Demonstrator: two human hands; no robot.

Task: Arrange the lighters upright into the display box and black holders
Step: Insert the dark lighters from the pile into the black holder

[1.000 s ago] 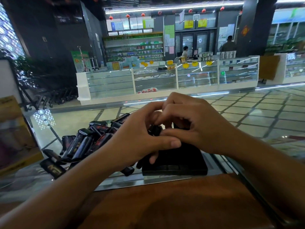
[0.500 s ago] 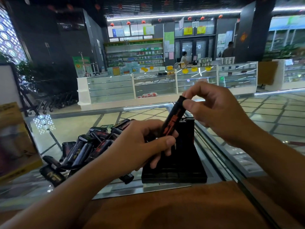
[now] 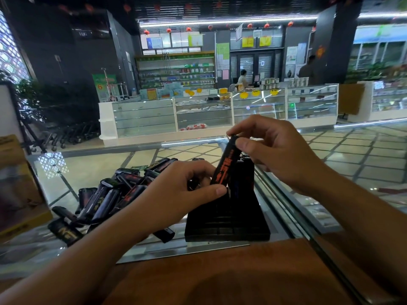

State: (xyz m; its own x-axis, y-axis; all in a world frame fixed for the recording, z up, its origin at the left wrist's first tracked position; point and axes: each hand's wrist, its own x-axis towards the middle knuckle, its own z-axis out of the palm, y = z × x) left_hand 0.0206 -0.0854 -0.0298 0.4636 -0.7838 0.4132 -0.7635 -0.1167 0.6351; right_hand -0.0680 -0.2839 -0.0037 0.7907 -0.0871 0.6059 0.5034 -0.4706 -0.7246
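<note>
While the right hand (image 3: 273, 150) pinches the tilted lighter (image 3: 226, 161) and the left hand (image 3: 182, 190) steadies it, a crooked push could topple the black holder's (image 3: 226, 225) standing lighters (image 3: 244, 172)

lighters (image 3: 110, 198): glossy plastic; holder (image 3: 226, 223): matt black; counter (image 3: 88, 170): glass

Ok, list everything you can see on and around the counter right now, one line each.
held lighter: one, black with orange print, tilted above the holder.
black holder: one, on the glass counter, a few lighters upright at its back.
loose lighters: a pile, count unclear, black, left of the holder.
yellow box: one, far left, blurred.
wooden ledge: brown, nearest the camera.
left hand: grips the held lighter's lower end.
right hand: pinches its top.
</note>
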